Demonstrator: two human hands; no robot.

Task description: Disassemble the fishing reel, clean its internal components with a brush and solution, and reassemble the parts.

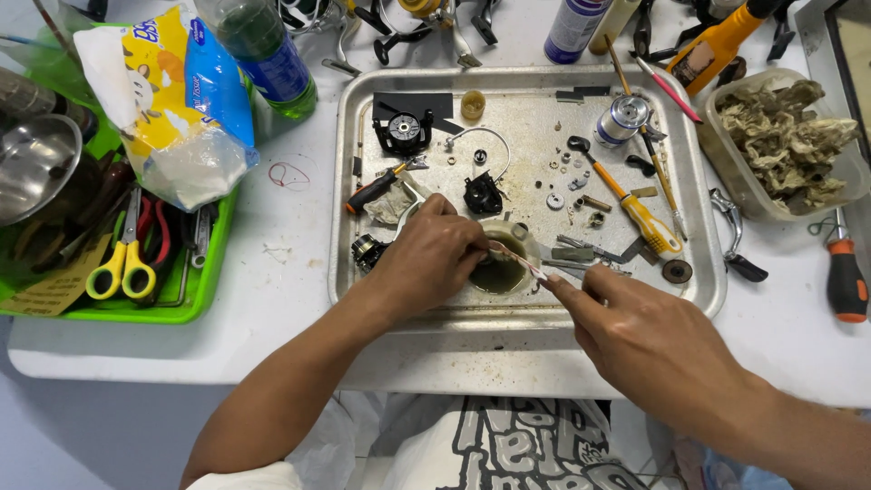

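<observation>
My left hand is closed around a small part held over a round dish of dark oily liquid near the front of a metal tray. My right hand pinches the handle of a thin brush, whose tip meets the part at my left fingers. Small gears, screws and black reel parts lie scattered on the tray behind the dish. The part itself is mostly hidden by my fingers.
On the tray lie a yellow-handled screwdriver, a black-handled screwdriver and a metal spool. A green bin with yellow scissors stands left, a tub of dirty rags right. An orange screwdriver lies far right.
</observation>
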